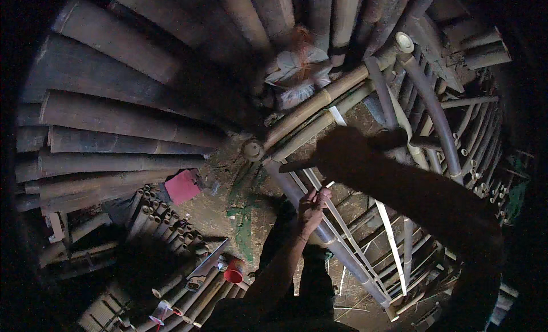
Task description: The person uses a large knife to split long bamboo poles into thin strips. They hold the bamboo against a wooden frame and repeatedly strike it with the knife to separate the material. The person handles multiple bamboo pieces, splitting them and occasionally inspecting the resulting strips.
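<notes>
My left hand is closed around a thin pale bamboo strip, one of a pair lying along a thick bamboo pole. The pole slants from the upper left to the lower right in front of me. Above and right of it, my right hand shows only as a dark silhouette, apparently closed. A dark bar-like shape sticks out to the right of that hand, and a dark point reaches left over the pole's upper end. Shadow hides what the right hand holds.
Crossing bamboo poles form a frame ahead. A white plastic bag lies behind it. Stacked thick bamboo fills the left. Nearer are a pink sheet, a handsaw and a red cup. Cut bamboo lies right.
</notes>
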`<state>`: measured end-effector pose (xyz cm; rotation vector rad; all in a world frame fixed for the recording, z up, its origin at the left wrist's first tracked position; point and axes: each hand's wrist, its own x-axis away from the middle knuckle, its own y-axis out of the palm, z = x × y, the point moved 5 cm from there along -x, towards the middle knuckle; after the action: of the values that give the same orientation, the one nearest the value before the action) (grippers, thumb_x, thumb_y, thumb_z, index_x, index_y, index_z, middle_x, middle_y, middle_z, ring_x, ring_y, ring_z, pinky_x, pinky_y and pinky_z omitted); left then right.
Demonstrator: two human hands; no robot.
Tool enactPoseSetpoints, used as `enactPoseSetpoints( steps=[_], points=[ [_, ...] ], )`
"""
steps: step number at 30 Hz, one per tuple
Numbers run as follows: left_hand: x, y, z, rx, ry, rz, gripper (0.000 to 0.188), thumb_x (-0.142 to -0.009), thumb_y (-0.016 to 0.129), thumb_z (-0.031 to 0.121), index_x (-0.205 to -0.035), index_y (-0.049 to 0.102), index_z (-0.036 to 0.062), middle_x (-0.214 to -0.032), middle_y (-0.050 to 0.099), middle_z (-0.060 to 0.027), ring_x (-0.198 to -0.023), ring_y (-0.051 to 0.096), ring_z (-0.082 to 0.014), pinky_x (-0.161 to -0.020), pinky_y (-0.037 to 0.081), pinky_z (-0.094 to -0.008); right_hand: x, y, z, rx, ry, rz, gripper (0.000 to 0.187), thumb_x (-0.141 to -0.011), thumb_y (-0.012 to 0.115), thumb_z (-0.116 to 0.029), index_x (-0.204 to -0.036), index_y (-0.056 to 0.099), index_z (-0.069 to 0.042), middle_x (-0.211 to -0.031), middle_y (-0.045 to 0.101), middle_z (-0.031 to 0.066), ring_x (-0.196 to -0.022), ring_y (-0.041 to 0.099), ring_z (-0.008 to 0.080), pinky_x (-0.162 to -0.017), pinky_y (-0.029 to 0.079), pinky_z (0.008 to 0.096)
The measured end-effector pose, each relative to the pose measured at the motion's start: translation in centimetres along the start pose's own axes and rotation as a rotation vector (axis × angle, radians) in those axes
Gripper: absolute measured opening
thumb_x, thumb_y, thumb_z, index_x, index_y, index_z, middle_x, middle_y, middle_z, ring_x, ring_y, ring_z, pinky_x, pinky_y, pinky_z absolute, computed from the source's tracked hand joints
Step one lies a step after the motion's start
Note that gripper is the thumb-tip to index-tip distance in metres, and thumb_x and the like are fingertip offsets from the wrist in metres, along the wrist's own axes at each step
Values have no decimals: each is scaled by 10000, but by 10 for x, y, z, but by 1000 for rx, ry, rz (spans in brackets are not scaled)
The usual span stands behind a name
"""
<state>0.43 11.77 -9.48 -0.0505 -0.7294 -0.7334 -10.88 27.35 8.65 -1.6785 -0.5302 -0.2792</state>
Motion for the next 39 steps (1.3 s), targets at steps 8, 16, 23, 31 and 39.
enactPoseSetpoints(
  steps=[8,16,23,31,39],
  points=[
    [-10,-11,-20,-99,95,-19,311,-996,509,306,-1112,609,35,-986,672,-69,-871,649,-154,-713,543,-256,20,10,-10,-62,-2,-36,502,-825,588,-113,-1318,494,-109,-838,644,126,-685,668,299,-574,539,429],
    [-20,-44,-19,-867,94,465,431,-931,598,288,-1245,505,8,-1012,670,-185,-905,665,-352,-786,524,-471,123,167,16,-726,616,486,409,-856,538,-61,-1260,508,-9,-753,580,112,-645,604,214,-633,500,409],
    [-52,-22,-36,-700,246,276,725,-878,670,280,-1440,313,-6,-1287,533,-254,-1046,600,-420,-870,503,-448,265,554,-163,-1892,1133,902,306,-915,574,-186,-1185,580,-41,-808,595,30,-686,560,149,-598,468,307],
    [-103,-95,-131,-1603,794,327,826,-834,592,602,-1422,398,56,-1323,489,-241,-1161,498,-431,-969,413,-531,272,614,-210,-1248,1250,372,131,-861,624,-170,-817,591,-52,-733,585,35,-715,553,206,-694,472,367],
    [-114,-73,-149,-1815,694,324,809,-841,549,642,-1404,431,72,-1396,435,-203,-1216,424,-431,-1002,371,-544,275,607,-222,-1357,1352,771,210,-814,612,-257,-821,618,-48,-744,612,63,-723,600,238,-633,470,374]
  ],
)
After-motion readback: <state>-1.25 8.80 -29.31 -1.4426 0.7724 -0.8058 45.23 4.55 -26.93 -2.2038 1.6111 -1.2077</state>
